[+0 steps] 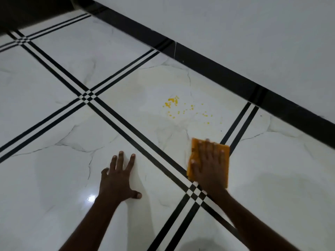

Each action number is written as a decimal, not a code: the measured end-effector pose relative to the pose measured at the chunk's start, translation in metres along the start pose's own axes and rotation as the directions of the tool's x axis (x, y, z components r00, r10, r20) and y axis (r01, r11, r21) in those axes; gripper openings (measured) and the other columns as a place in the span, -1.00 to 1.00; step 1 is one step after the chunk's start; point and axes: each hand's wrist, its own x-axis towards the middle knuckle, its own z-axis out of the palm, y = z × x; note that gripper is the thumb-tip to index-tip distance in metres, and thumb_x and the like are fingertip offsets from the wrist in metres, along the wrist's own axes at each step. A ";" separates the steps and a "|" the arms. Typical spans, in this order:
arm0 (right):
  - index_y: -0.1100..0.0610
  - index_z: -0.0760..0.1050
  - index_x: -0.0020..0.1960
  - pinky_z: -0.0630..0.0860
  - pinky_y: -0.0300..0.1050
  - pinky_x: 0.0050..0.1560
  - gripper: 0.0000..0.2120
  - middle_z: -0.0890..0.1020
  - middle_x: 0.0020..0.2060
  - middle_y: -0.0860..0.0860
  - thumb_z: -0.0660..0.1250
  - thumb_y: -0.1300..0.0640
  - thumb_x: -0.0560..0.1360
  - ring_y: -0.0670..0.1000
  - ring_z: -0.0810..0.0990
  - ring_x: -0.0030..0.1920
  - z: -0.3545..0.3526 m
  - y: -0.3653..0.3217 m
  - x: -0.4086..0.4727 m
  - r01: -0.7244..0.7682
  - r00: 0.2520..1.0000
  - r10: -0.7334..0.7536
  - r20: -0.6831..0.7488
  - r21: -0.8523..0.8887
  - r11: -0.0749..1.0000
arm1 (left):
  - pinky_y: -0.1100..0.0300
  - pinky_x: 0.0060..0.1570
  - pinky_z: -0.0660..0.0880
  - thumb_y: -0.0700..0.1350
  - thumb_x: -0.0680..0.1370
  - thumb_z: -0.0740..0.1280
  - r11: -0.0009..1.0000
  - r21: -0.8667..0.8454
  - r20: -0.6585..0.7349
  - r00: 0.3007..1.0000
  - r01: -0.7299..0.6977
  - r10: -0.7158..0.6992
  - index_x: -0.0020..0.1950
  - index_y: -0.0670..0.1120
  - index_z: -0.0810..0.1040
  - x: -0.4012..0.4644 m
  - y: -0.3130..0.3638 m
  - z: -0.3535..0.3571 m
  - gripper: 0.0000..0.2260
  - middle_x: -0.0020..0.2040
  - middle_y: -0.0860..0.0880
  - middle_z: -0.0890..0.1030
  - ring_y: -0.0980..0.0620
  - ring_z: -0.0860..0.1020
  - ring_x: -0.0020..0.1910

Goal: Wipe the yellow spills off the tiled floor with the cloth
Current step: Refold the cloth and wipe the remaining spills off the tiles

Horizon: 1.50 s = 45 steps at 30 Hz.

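Yellow spills (183,109) lie as a scatter of small drops on a white marble tile (126,109), right of centre. An orange cloth (225,151) is folded flat on the floor just below the drops, a short gap away from them. My right hand (208,163) presses flat on the cloth, fingers spread and pointing toward the spills. My left hand (119,178) rests palm down on the bare tile to the left, fingers apart, holding nothing.
Black double lines (137,134) cross the white floor and meet under my right wrist. A black skirting strip (208,58) runs diagonally along the foot of a white wall (253,24) just beyond the spills. A faint yellowish smear surrounds the drops.
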 end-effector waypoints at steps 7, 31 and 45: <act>0.12 -0.03 0.68 -0.13 0.37 0.59 -0.31 0.00 0.66 0.23 -0.01 -0.16 0.64 0.30 -0.07 0.65 -0.010 0.005 0.155 -0.340 0.941 0.336 0.048 0.131 0.931 | -0.20 0.55 0.02 0.54 0.28 0.35 0.993 -0.111 -0.129 0.992 -0.027 0.013 0.65 0.08 -0.25 0.023 0.011 -0.001 0.20 0.65 -0.16 -0.26 -0.19 -0.19 0.65; 0.08 0.06 0.67 -0.05 0.37 0.58 -0.29 0.12 0.64 0.20 -0.02 -0.22 0.61 0.33 0.07 0.63 0.012 -0.127 0.175 0.248 0.968 -0.249 0.042 0.024 0.968 | -0.21 0.57 0.05 0.40 0.32 0.48 1.000 0.014 -0.032 0.999 -0.020 0.020 0.65 0.04 -0.28 0.032 -0.001 -0.017 0.22 0.67 -0.11 -0.23 -0.16 -0.17 0.65; 0.17 -0.04 0.67 -0.11 0.40 0.58 -0.29 0.01 0.64 0.29 -0.04 -0.21 0.66 0.38 -0.03 0.62 -0.021 -0.030 0.254 -0.274 0.962 0.270 0.049 0.097 0.957 | -0.33 0.51 0.14 0.36 0.31 0.52 0.993 -0.003 -0.025 0.992 0.121 -0.121 0.61 0.12 -0.40 0.055 -0.046 -0.020 0.27 0.63 -0.13 -0.35 -0.27 -0.23 0.63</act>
